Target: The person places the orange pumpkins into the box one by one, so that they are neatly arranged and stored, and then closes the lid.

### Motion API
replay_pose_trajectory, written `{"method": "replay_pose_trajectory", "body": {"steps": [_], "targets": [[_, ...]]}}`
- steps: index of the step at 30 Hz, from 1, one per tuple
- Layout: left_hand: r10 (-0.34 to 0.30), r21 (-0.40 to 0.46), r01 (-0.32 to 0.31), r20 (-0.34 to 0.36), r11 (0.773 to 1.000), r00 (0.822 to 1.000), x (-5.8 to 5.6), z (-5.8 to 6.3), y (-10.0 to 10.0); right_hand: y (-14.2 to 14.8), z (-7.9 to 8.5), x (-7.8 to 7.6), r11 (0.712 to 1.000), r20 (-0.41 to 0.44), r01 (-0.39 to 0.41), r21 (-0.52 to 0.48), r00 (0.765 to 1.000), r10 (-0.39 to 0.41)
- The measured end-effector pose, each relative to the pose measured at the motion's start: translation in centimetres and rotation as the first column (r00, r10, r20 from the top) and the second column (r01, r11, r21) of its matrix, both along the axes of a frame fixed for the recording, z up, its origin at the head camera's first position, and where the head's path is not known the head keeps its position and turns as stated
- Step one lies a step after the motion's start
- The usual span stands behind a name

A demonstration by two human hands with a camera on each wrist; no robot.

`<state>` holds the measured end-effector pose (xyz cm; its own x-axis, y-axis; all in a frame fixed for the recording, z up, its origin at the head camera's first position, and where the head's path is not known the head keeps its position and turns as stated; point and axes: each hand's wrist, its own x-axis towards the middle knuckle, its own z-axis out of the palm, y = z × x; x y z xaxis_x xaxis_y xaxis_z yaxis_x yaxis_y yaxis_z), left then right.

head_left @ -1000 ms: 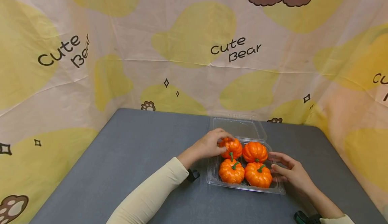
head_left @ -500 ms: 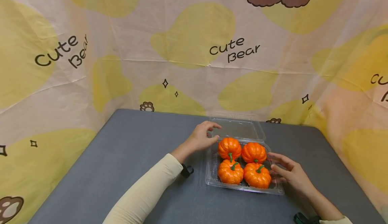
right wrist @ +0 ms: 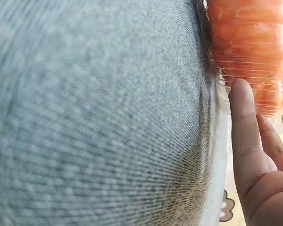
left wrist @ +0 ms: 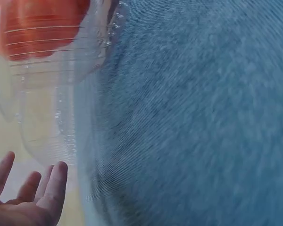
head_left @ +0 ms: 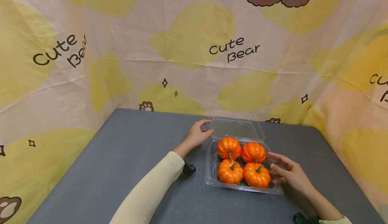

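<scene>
A clear plastic clamshell box point(head_left: 224, 186) lies on the table with its lid point(head_left: 237, 129) folded back. Inside sit several small orange pumpkins with green stems, among them the back left pumpkin point(head_left: 229, 147) and the front right pumpkin point(head_left: 257, 176). My left hand point(head_left: 197, 133) is at the lid's left edge, fingers loosely bent and holding nothing; in the left wrist view its fingers point(left wrist: 56, 183) look just short of the lid. Beside the box's right wall is my right hand point(head_left: 292, 174), fingers extended, a fingertip point(right wrist: 240, 89) against the clear wall in the right wrist view.
The grey cloth-covered table point(head_left: 145, 143) extends left of the box and in front of it. A printed fabric backdrop point(head_left: 188, 32) rises behind the table and along both sides. The lid's far edge lies near the table's back edge.
My left hand has come off the back left pumpkin and moved left and back to the lid's left edge. The right hand and the pumpkins have stayed in place.
</scene>
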<state>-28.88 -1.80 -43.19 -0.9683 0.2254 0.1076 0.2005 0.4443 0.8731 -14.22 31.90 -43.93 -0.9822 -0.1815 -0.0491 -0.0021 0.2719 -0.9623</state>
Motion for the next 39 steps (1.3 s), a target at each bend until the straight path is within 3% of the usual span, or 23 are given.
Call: {"method": "replay_pose_trajectory", "body": {"steps": [11,19,27,39], "targets": [[0.04,0.084,-0.047,0.085,0.995,0.996,-0.5,-1.3,0.8,0.1,-0.1,-0.1,1.0,-0.016,-0.014,0.0,1.0,0.014],[0.038,0.044,-0.041,0.056,0.998,0.998,-0.5,-1.6,0.9,0.0,0.0,-0.1,1.0,-0.019,-0.012,0.011,1.0,0.012],[0.012,0.026,-0.013,0.051,1.0,0.999,-0.1,-1.1,0.5,0.0,0.1,-0.1,1.0,-0.02,-0.018,0.007,1.0,0.018],[0.019,0.072,-0.018,-0.013,0.997,1.0,0.0,-0.7,0.0,-0.4,-0.2,0.0,1.0,-0.016,0.002,0.007,1.0,-0.002]]}}
